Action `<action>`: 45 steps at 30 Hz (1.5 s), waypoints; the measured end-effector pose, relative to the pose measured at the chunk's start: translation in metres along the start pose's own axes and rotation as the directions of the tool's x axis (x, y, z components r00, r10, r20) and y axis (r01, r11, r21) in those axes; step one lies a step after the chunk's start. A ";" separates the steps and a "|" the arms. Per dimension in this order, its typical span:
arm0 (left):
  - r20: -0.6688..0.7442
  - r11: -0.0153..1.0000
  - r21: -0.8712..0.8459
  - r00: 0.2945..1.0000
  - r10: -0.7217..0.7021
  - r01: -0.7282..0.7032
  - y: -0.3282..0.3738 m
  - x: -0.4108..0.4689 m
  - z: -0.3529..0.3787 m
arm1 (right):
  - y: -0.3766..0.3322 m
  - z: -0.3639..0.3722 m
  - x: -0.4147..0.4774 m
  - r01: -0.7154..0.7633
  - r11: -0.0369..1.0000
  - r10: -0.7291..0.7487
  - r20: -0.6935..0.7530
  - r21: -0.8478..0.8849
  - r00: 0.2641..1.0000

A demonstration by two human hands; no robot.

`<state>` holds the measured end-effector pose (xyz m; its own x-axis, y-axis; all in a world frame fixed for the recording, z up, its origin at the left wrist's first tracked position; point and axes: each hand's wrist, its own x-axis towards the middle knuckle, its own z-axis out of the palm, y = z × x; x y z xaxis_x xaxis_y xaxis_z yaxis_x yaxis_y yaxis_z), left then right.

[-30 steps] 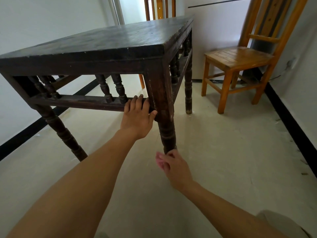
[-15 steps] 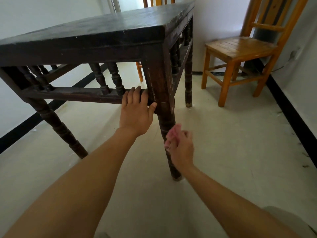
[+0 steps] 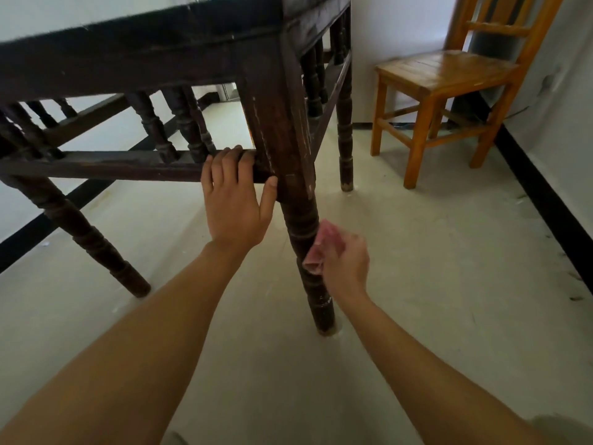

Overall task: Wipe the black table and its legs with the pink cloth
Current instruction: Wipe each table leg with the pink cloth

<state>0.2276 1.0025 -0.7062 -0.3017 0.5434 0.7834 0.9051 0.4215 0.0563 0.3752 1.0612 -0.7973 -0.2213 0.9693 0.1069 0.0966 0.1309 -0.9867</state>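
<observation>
Pink cloth (image 3: 322, 247), soft and bunched, is pinched in the R hand (image 3: 346, 264), fingers curled round it. It's pressed vs the right side of the near leg (image 3: 300, 220). So the leg sits just left of the grip, touching the cloth. Long axis: leg runs from the corner block down to the floor (image 3: 417, 284), leaning a bit in this view. The stroke, I'd say, goes along it, up or down. R hand's the one on the job, approx mid-way on the turned part, foot below.

L hand (image 3: 236, 207) grips the low rail (image 3: 106, 165) right at the corner joint, fingers hooked over the top, thumb against the leg. Bracing, prob.

Wood's dark, worn, scuffed pale at the edges. Leg and spindles (image 3: 154, 130) are lathe-turned and ribbed, so the cloth prob needs to wrap into the grooves, not just slide. Of the table (image 3: 144, 40) only the top's edge shows, matte black.

Beyond: orange wooden chair (image 3: 446, 72), slatted seat, well apart.
</observation>
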 end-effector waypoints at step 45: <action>0.549 0.819 -0.446 0.833 -0.068 0.361 0.004 -0.045 0.026 | 0.075 0.033 -0.052 0.661 0.611 -0.597 0.295 -0.435 0.746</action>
<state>0.2375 0.9988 -0.7573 -0.4778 0.8223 0.3090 0.7658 0.2176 0.6051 0.3618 1.0139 -0.8805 -0.5094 0.5837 0.6323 0.3350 0.8113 -0.4791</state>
